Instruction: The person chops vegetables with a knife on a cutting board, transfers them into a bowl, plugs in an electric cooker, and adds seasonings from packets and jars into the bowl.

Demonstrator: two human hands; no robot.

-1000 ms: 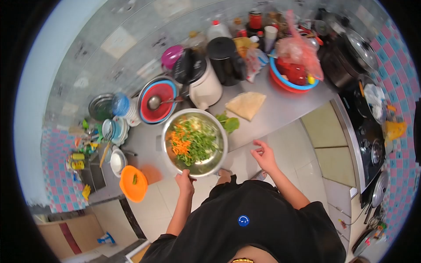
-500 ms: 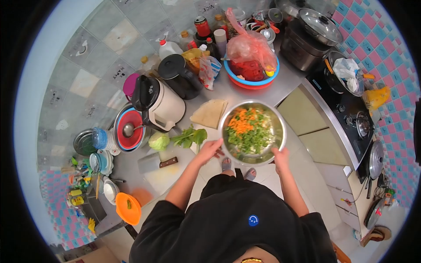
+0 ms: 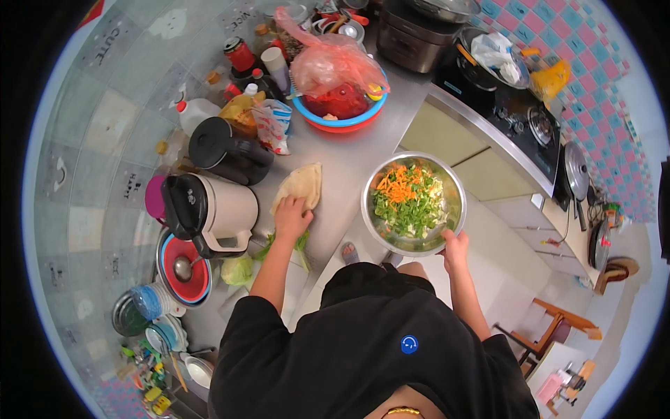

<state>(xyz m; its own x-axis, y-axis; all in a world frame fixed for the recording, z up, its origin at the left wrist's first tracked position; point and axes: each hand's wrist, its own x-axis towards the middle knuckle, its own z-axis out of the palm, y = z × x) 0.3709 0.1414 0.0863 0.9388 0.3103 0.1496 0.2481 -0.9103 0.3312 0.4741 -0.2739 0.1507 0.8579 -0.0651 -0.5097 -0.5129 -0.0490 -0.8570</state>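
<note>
Grey counter bears the folded sheet under left hand, grip unclear; right hand holds bowl.

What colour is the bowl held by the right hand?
Silver bowl; best seen in head view.

Fairly bright, even light is spreading over the counter — exactly where it is coming from, one cannot tell. A soft sheen is lying along the counter's front edge, and the steel bowl is catching pale highlights on its inner wall. The black shirt is swallowing most fabric detail. Wide-angle distortion is bending the wall tiles beyond the counter's back edge, and black is closing in around the round view. The middle is looking reasonably sharp — small items past the counter's far left end are smearing together.
</note>
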